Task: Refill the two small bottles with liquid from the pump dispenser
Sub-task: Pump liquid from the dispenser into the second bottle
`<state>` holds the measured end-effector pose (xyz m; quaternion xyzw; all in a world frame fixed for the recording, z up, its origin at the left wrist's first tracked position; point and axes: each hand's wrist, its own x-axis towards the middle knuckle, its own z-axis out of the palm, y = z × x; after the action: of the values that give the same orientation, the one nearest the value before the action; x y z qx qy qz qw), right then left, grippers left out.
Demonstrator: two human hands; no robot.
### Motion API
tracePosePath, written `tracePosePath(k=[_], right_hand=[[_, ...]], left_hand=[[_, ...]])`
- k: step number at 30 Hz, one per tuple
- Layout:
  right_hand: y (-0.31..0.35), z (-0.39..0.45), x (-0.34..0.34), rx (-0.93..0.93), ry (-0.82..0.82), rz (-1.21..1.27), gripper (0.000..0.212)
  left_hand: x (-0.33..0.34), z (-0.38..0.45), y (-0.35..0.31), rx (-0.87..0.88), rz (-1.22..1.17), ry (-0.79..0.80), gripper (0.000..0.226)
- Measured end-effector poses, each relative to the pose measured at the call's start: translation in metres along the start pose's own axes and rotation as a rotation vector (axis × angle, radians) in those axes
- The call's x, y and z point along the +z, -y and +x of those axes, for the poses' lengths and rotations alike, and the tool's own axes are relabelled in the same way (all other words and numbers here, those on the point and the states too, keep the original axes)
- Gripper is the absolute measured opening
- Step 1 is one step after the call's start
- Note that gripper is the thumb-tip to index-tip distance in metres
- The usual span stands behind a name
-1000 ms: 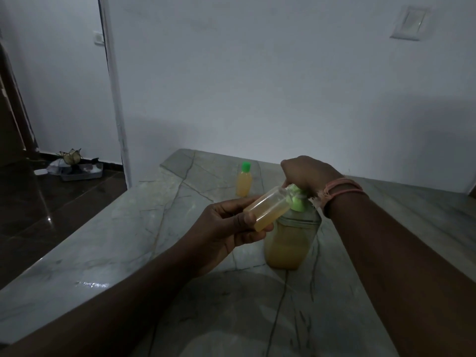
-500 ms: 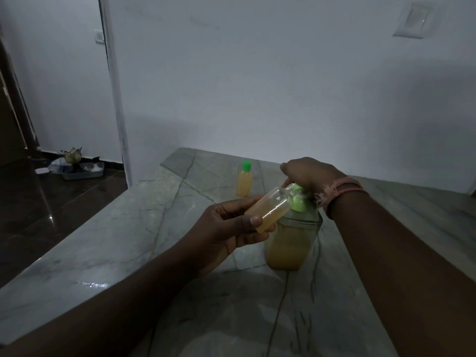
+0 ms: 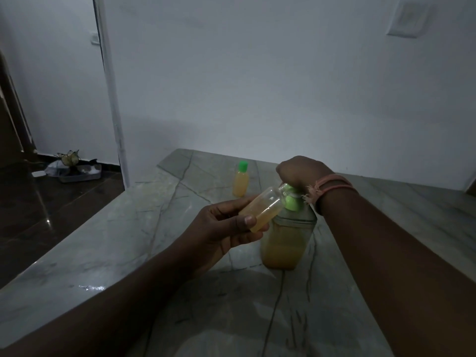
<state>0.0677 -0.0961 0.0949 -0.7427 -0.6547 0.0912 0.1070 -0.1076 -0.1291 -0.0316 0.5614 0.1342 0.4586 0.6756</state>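
Marble countertop w/ pump dispenser upright on it, approx half full of yellow-orange liquid, green pump top; no label or writing readable on any bottle in the dim light. Right hand curled down over the pump head; left hand grips uncapped small bottle, tilted, mouth up at the nozzle, part filled. Capped small bottle w/ green cap stands behind, apart from both.

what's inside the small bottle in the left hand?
Yellow-orange liquid fills the lower part of the uncapped small bottle, tilted toward the pump dispenser; its upper part looks empty. The left hand covers part of its base, the right hand its mouth.
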Motion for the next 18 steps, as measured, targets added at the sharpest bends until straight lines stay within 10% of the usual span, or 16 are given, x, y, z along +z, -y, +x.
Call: tracePosePath(k=[18], right_hand=[[-0.002,0.000,-0.002,-0.048,0.004,0.012,0.028]], left_hand=[[0.003,-0.002,-0.002,0.004,-0.045,0.014,0.050]])
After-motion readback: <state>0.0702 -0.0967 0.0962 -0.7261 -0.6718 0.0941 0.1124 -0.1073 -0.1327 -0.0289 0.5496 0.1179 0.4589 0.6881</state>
